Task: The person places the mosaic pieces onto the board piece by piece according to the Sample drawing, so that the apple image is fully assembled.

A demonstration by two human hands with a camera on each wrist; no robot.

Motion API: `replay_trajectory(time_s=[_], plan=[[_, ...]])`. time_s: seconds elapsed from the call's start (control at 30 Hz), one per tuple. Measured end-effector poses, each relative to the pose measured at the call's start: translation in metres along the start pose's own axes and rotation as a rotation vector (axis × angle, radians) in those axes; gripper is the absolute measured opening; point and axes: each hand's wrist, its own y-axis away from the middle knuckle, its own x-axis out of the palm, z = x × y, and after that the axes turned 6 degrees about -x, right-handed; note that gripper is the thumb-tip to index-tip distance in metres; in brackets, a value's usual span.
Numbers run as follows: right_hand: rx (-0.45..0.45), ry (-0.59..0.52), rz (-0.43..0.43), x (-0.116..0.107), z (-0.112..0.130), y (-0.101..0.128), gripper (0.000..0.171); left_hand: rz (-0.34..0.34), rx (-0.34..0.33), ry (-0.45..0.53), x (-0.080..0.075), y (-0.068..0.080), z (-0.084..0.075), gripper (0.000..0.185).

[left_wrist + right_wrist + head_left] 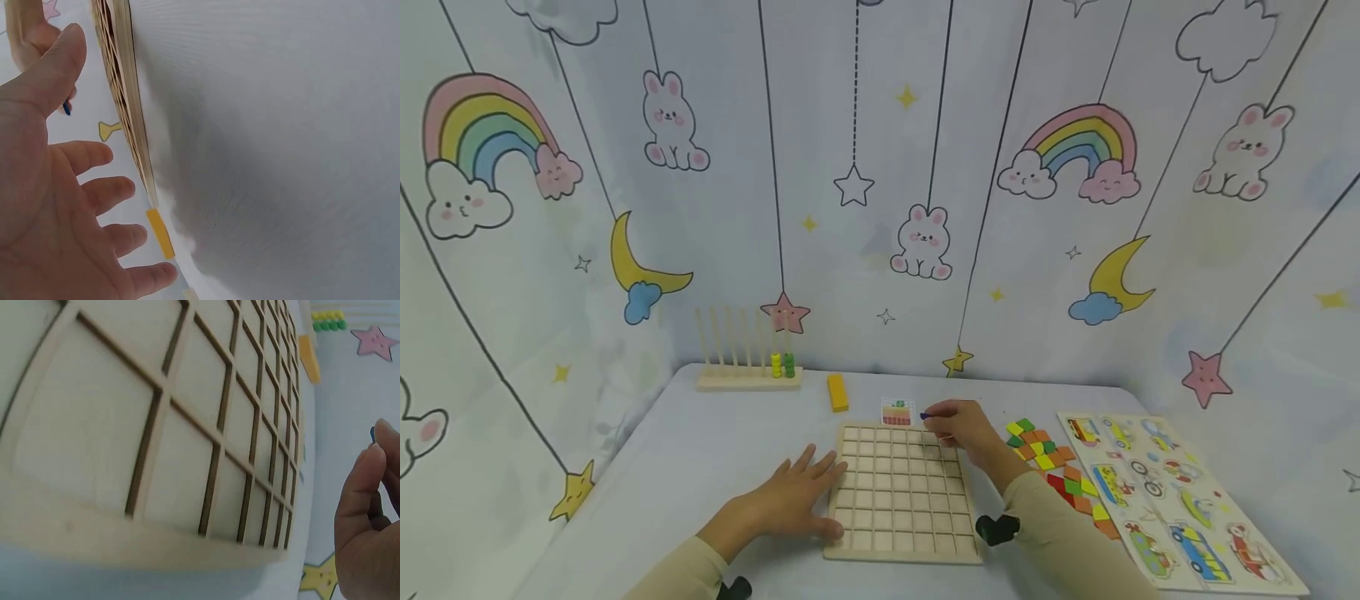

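Note:
A wooden grid board of square cells lies in front of me on the white table. At its left edge is my left hand, fingers spread and straight, the thumb by the lower left corner. Over the far right corner my right hand pinches a small dark blue piece between thumb and fingertips. The piece also shows in the left wrist view, mostly covered by the fingers. Just beyond the board lies a small picture card with a red and green drawing.
A yellow block and a wooden bead rack with yellow and green beads stand at the back left. Several coloured diamond tiles lie scattered to the right, beside a vehicle picture puzzle board. A patterned curtain hangs behind.

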Motion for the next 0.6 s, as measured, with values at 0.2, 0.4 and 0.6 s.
replay_trajectory(time_s=[0.2,0.4,0.6], plan=[[-0.029,0.142,0.098,0.047,0.005,0.005,0.019,0.021,0.001,-0.019,0.003,0.002,-0.002,0.100],[-0.057,0.363,0.073,0.072,0.003,0.005,0.010,0.029,0.001,-0.055,0.002,0.002,-0.005,0.102],[-0.113,0.548,0.052,0.082,-0.001,0.005,0.011,0.024,0.011,-0.070,0.001,0.000,-0.006,0.102]])
